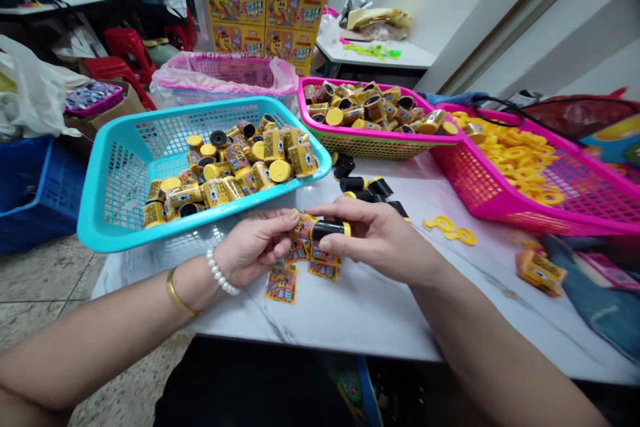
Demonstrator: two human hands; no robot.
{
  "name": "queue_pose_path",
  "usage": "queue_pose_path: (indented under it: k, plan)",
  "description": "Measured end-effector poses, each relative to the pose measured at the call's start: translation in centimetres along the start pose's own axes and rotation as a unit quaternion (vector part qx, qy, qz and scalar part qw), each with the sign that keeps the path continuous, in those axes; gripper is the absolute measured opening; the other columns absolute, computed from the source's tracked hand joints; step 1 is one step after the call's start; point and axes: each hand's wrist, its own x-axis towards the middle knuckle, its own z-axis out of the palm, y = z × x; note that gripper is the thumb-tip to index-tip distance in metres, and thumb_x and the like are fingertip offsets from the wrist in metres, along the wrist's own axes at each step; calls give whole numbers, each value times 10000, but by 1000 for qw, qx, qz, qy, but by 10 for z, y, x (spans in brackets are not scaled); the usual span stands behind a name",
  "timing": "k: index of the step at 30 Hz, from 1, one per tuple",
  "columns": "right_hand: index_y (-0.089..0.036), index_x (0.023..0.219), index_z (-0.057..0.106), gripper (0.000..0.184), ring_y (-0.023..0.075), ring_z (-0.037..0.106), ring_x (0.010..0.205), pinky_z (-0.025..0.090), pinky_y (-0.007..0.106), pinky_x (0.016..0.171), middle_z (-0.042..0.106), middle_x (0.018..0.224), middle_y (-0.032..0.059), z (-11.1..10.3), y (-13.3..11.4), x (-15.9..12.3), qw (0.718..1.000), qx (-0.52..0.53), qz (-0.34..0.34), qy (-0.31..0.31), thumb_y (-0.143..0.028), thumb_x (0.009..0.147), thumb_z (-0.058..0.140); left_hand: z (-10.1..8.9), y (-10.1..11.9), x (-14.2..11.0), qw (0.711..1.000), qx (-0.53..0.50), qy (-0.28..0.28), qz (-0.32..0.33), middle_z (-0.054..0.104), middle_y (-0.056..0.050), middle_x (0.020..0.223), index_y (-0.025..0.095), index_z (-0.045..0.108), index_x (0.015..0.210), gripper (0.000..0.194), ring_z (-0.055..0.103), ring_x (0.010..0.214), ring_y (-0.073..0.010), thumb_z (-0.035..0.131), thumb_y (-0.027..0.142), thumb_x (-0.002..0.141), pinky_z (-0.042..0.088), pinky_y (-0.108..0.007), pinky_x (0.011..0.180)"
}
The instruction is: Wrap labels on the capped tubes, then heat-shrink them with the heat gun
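The end of a black tube (328, 230) meets a printed sleeve (305, 225). The right hand (383, 237) grips the tube between thumb and bent fingers; the left hand (254, 245), fingers curled, pinches the sleeve, both above the white table (370, 310).

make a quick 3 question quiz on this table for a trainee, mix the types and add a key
1. Which is nearest the left hand?
A) a red stool
B) a turquoise basket
C) a stack of yellow boxes

2. True or false: the right hand holds nothing.

3. Fill in: the yellow ring pieces are heaped in the basket at the right edge, whose colour is ____.

Key:
1. B
2. False; it holds a black cylinder with a yellow end.
3. Pink
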Motion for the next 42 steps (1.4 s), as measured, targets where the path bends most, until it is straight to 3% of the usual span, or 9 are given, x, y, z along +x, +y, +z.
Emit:
queue_pose_path:
  k: [3,8,15,18,21,27,32,35,42]
  plan:
    - [-178,1284,659,564,82,449,482,381,234,438,590,707,-11,3,0,0,998,45,43,-21,-419,779,729,0,0,0,1000,5,3,14,525,37,562,103,616,726,135,359,363,1,713,176,783,118,-128,335]
    - [-178,919,757,232,101,488,589,391,236,513,588,726,2,6,0,-2,988,-118,-56,83,-320,736,775,-2,1,1,1000,13,6,-2,448,55,436,122,624,716,172,280,339,-17,705,245,805,56,-157,332]
    - [-180,780,665,274,89,439,537,360,226,470,551,638,-31,-2,-2,-5,975,-141,-108,132,-391,706,824,-1,-1,-1,995,27,60,70,562,37,656,126,632,826,352,413,466,-17,861,341,667,165,-131,370]
    - [-186,809,671,308,97,473,561,389,222,469,560,667,-21,-1,0,-4,968,-148,-166,120,-427,710,836,-2,-1,-3,996,80,1,43,607,12,734,145,645,911,460,539,592,-75,882,428,635,340,-160,453]
    - [-185,965,724,307,116,558,655,468,225,511,620,839,33,2,3,-3,959,-154,-216,97,-388,754,816,-3,0,-2,992,113,-58,16,617,-3,718,121,646,823,465,531,583,-75,904,431,591,383,-196,506]
    - [-268,1286,640,436,136,665,845,593,240,703,652,1020,42,-6,5,-6,961,-162,-213,67,-183,861,688,-8,4,4,988,141,-45,31,621,-2,662,118,655,791,424,529,557,-82,890,403,583,391,-227,534]
    - [-238,1118,684,327,129,693,724,581,245,681,728,896,9,0,1,-8,939,-233,-240,75,-166,808,758,-10,0,5,985,163,-42,27,659,5,672,123,663,849,410,561,574,-80,901,302,566,430,-246,614]
    - [-220,1041,702,254,154,722,804,589,253,735,757,916,31,6,-3,-8,918,-254,-293,86,-170,801,771,-10,-1,5,987,139,-68,35,700,-23,756,122,672,873,462,614,655,-100,924,290,524,455,-264,684]
    - [-252,1054,741,258,174,744,850,621,276,786,768,984,49,7,3,-5,889,-265,-343,145,-156,814,742,-16,7,8,981,153,-105,48,643,-11,743,130,656,883,495,563,590,-97,851,505,628,406,-254,577]
